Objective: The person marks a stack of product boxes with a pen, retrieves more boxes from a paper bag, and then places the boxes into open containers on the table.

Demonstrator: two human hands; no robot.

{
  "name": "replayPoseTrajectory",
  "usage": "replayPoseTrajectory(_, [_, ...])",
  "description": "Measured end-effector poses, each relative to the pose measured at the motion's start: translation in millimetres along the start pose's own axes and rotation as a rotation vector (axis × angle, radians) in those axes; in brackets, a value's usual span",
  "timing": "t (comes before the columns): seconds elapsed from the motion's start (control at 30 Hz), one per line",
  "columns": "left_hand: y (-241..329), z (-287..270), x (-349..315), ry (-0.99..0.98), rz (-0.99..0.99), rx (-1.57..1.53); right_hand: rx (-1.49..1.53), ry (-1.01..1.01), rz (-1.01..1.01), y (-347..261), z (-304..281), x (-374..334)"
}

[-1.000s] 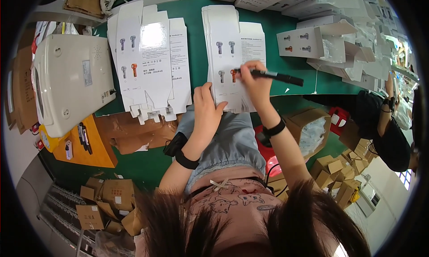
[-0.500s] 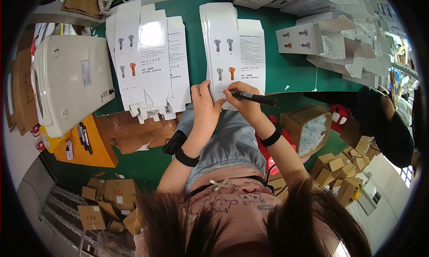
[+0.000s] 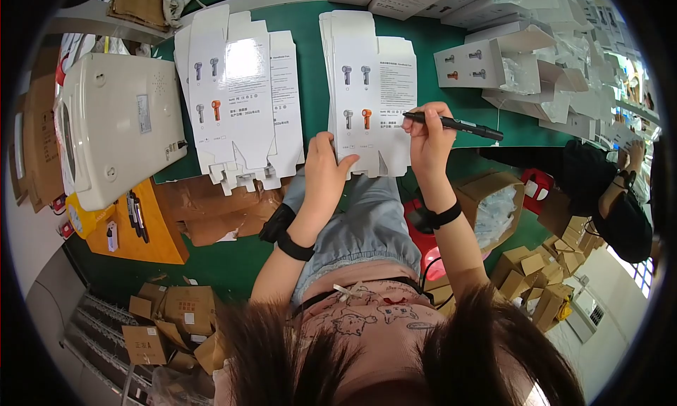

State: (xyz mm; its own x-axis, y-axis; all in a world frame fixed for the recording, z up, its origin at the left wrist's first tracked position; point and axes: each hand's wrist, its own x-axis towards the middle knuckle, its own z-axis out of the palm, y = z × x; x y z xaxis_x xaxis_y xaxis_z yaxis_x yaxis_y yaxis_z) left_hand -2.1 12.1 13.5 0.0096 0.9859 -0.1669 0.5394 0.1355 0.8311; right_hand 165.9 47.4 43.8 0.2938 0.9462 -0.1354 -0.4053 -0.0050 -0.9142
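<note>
A pile of flattened white printed boxes (image 3: 356, 60), showing small pictures of handheld fans, lies at the front edge of the green table. My left hand (image 3: 326, 173) rests on its lower left corner, thumb spread from the fingers, palm hidden. In my right hand (image 3: 431, 141), a black marker pen (image 3: 465, 126) is pinched; its tip points left over the pile's right edge, and whether it touches is unclear. To the left lies a second pile of the same flattened boxes (image 3: 247, 81), spread in overlapping layers, with glare on top.
A beige machine (image 3: 116, 124) stands left, above an orange surface with several pens (image 3: 137, 215). Opened white boxes (image 3: 479, 64) with clear plastic crowd the table's right. A carton of clear plastic packaging (image 3: 497, 215) sits below right. Another person's arm (image 3: 613, 187) shows far right.
My right hand has moved right and slightly up with the marker pen, away from the box's lower left printing. My left hand stays at the pile's corner. The view has shifted slightly.
</note>
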Motion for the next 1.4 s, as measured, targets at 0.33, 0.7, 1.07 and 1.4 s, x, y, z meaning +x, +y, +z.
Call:
replayPoseTrajectory(0.33, [16.7,-56.6,-14.0,-0.029,-0.261,-0.366,0.002,0.068,-0.013,0.1,-7.4,0.0])
replayPoseTrajectory(0.7, [27.8,-123.5,-11.1,0.638,0.109,0.756,-0.448,-0.055,0.100,19.7,16.2,40.6])
replayPoseTrajectory(1.07, [16.4,-16.7,1.6,-0.085,0.071,0.175,-0.771,-0.161,-0.004,49.8,26.5,54.7])
replayPoseTrajectory(1.4, [3.0,-13.3,-2.3,-0.058,-0.029,-0.014,-0.494,-0.080,0.054,40.7,20.9,19.2])
